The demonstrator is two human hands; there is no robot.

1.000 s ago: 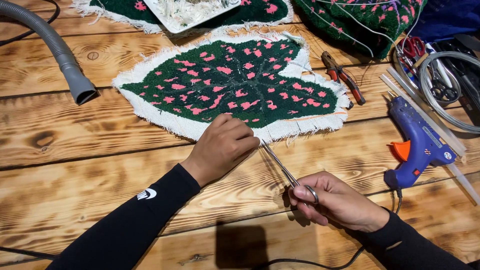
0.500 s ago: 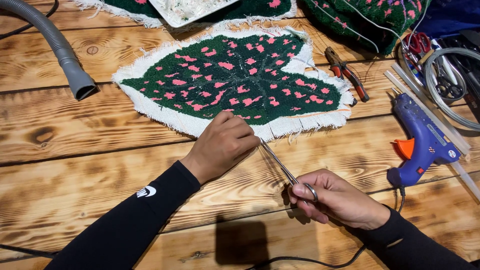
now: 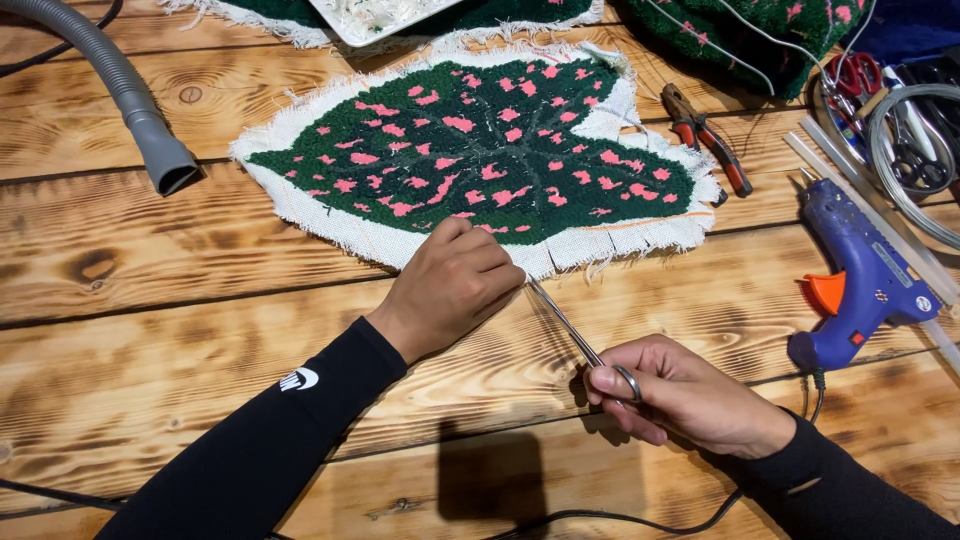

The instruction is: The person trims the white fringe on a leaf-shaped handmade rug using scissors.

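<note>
We look down on a plank table (image 3: 150, 290) of scorched, strongly grained wood, where a leaf-shaped tufted rug piece (image 3: 490, 150), dark green with pink flecks and a frayed white cloth border, lies flat with its long axis running from upper right to lower left. Our left hand (image 3: 455, 285) rests on the rug's near edge, fingers curled and pressing the white fringe down against the wood. Our right hand (image 3: 680, 395) sits nearer to us and to the right, fingers closed through the loops of a pair of slim metal scissors (image 3: 575, 335). The scissors point up and to the left, their tips disappearing just beneath the left hand's fingertips at the rug's border, so the blades meet the fringe at a slant to that near edge. We cannot tell whether the blades are parted, since the tips are hidden. The rug lies beyond both hands, away from us, and the left hand is the one touching it. To the right lies a blue hot glue gun (image 3: 865, 280) with an orange trigger, and red-handled pliers (image 3: 705, 135) rest just beside the rug's right tip. A grey corrugated hose (image 3: 135, 105) ends at the upper left.
</note>
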